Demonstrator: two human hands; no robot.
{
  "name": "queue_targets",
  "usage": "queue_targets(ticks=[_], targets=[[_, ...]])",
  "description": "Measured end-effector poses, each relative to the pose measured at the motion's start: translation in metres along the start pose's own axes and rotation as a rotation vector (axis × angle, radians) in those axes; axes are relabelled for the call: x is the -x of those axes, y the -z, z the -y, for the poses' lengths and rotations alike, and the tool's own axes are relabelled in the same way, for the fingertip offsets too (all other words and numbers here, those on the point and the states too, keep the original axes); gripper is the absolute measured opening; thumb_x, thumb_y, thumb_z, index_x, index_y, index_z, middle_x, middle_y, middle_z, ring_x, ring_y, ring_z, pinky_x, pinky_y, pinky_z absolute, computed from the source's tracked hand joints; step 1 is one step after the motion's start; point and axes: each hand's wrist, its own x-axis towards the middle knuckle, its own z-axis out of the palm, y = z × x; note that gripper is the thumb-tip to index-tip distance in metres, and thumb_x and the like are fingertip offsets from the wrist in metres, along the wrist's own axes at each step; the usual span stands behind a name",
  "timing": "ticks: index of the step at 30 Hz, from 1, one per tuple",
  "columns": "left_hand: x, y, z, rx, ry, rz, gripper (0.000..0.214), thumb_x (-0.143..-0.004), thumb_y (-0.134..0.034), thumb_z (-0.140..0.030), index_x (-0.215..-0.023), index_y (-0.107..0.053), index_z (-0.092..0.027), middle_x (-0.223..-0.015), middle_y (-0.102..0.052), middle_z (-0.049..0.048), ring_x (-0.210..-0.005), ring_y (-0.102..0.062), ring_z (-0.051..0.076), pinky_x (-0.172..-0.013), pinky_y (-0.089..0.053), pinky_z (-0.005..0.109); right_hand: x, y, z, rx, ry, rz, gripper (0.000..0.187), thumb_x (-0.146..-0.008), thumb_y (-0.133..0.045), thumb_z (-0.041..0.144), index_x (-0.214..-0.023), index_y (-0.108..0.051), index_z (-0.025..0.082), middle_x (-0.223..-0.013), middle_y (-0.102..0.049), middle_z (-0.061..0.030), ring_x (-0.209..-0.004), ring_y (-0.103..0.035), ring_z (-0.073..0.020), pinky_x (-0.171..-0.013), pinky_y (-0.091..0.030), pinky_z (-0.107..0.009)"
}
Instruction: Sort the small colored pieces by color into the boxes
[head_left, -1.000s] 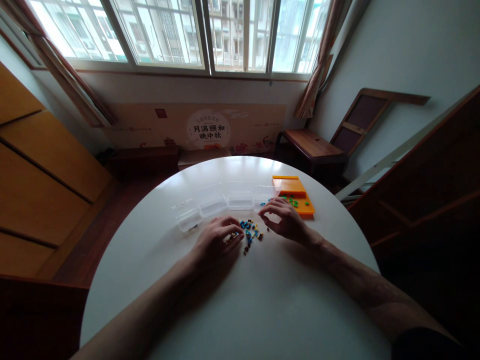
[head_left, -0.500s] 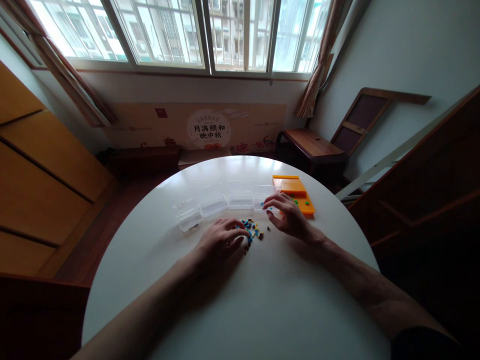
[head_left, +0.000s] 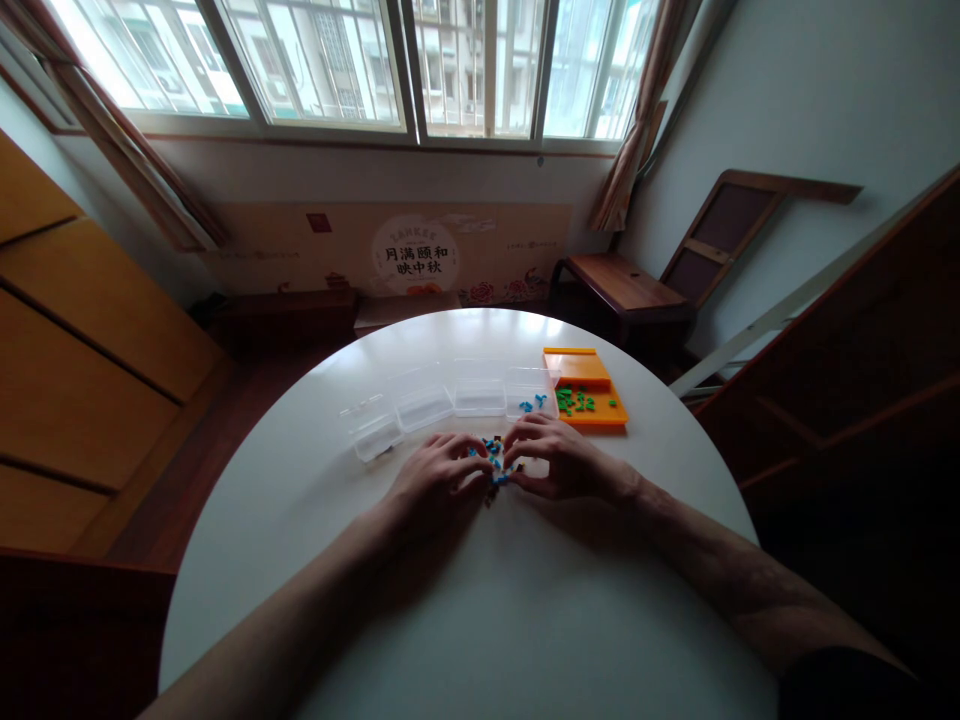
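A small pile of tiny building bricks point(head_left: 495, 462), blue, brown and pale ones among them, lies on the white table. My left hand point(head_left: 444, 470) rests at the pile's left side, its fingers bent and thumb and index tips a little apart. From the right, my right hand point(head_left: 556, 458) reaches the same pile, thumb and index apart around its edge; no piece shows clearly between them. Both hands hide part of the pile. Just behind my right hand, several blue bricks point(head_left: 533, 404) sit in the rightmost clear plastic box point(head_left: 513, 384).
More clear boxes stand in an arc leftward: one box point(head_left: 480, 398), another point(head_left: 424, 408) and the leftmost box point(head_left: 373, 436). An orange tray point(head_left: 592, 422) holding several green bricks point(head_left: 574, 401) stands at the right. All are on the round white table point(head_left: 480, 620).
My right hand has moved from over the rightmost box down and left to the pile, uncovering blue bricks in the box and green ones in the tray. My left hand stays nearly still.
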Motion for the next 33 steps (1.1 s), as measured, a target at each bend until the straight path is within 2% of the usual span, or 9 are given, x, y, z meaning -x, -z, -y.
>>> queue_targets(ticks=[7,18,24,33], targets=[[0.001,-0.001,0.001,0.001,0.026,-0.007,0.007,-0.103,-0.072,-0.021,-0.103,-0.077,-0.026,-0.119,-0.078,0.004,-0.104,-0.074,0.022,-0.096,-0.054,0.041,0.0,-0.004,-0.002,0.021,0.026,0.011,0.008,-0.097,-0.079,0.025,-0.104,-0.075,0.027,-0.11,-0.079,-0.0046,-0.102,-0.071,-0.0233,-0.1,-0.057,-0.044],[0.0,-0.003,0.002,-0.005,0.049,-0.021,0.01,-0.1,-0.072,-0.018,-0.103,-0.077,-0.025,-0.114,-0.08,0.0045,-0.101,-0.075,0.022,-0.093,-0.054,0.04,-0.001,-0.009,-0.006,0.051,0.06,0.029,0.003,-0.103,-0.076,0.024,-0.104,-0.077,0.026,-0.112,-0.08,-0.0048,-0.102,-0.072,-0.0216,-0.097,-0.058,-0.039],[0.0,-0.002,0.0,0.003,0.049,-0.027,0.013,-0.099,-0.072,-0.018,-0.105,-0.079,-0.026,-0.115,-0.08,0.0046,-0.101,-0.075,0.022,-0.094,-0.055,0.04,0.001,-0.012,-0.007,0.041,0.055,0.034,0.009,-0.1,-0.079,0.025,-0.107,-0.078,0.029,-0.112,-0.08,-0.0031,-0.103,-0.072,-0.0209,-0.1,-0.057,-0.039],[0.001,-0.001,0.003,0.03,0.004,0.007,0.011,-0.103,-0.075,-0.027,-0.11,-0.082,-0.032,-0.115,-0.078,0.0026,-0.099,-0.073,0.021,-0.095,-0.056,0.039,0.0,-0.014,-0.012,0.057,0.072,0.0,0.003,-0.103,-0.077,0.028,-0.106,-0.078,0.028,-0.11,-0.08,-0.0037,-0.101,-0.072,-0.0209,-0.099,-0.057,-0.039]])
